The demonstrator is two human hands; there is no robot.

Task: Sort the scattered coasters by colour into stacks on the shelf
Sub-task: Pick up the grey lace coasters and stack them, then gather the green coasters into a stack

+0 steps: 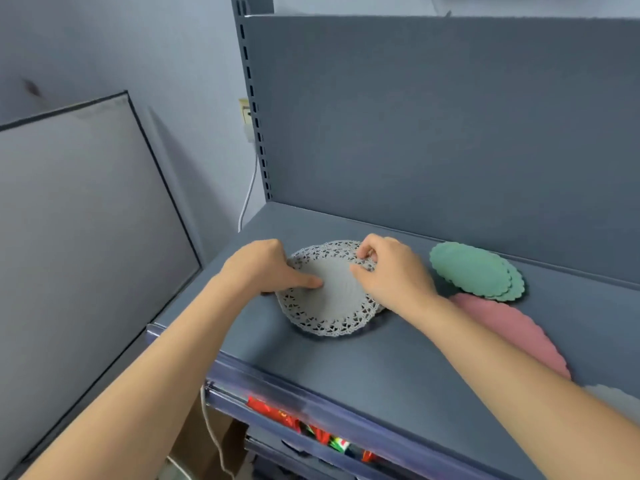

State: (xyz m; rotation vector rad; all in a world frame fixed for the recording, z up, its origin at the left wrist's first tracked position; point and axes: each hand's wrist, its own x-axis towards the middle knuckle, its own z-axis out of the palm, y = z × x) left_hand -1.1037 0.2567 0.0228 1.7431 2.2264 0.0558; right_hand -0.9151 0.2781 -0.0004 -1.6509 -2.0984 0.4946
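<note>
Forearms [138, 375] converge on grey lace-edged round coasters [332, 306]: left hand [266, 268] grips left rim, right hand [391, 268] pinches far rim

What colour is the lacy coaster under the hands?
The round lacy coaster is pale grey with a cut-out border, seen in the head view.

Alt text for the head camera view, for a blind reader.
Two bare hands grip grey lace-edged coasters on a blue-grey shelf: left hand at the left edge, right hand pinching the far edge. Stacked green coasters and a pink coaster lie to their right.
</note>
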